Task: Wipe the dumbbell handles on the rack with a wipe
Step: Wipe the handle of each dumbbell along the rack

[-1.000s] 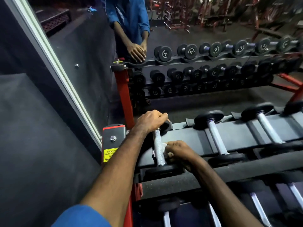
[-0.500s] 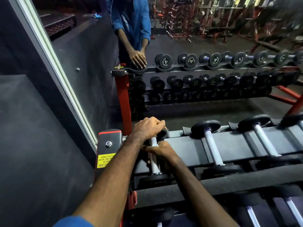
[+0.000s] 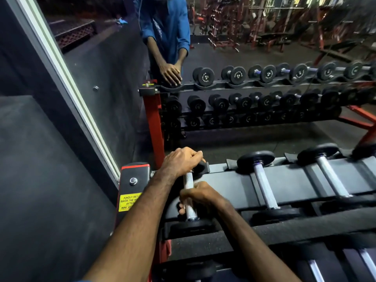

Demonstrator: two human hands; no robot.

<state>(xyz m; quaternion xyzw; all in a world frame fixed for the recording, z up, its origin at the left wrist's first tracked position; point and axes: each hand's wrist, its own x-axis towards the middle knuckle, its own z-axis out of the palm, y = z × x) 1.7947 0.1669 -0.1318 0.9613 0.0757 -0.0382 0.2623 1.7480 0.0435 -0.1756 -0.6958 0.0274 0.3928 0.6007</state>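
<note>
dumbbell (image 3: 190,198) leftmost on rack (image 3: 289,181) | our left hand (image 3: 181,160) curled over far head, steadying | right hand (image 3: 200,197) clamped round knurled handle, wipe unseen | we judge it heavy, rigid, grippy

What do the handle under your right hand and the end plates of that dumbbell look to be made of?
Handle: bare metal, probably chromed steel, bright silver with a fine knurled texture. End plate: matte black with no shine, likely rubber-coated, though painted iron cannot be ruled out. Right hand grips the handle; the wipe is not clearly visible.
</note>
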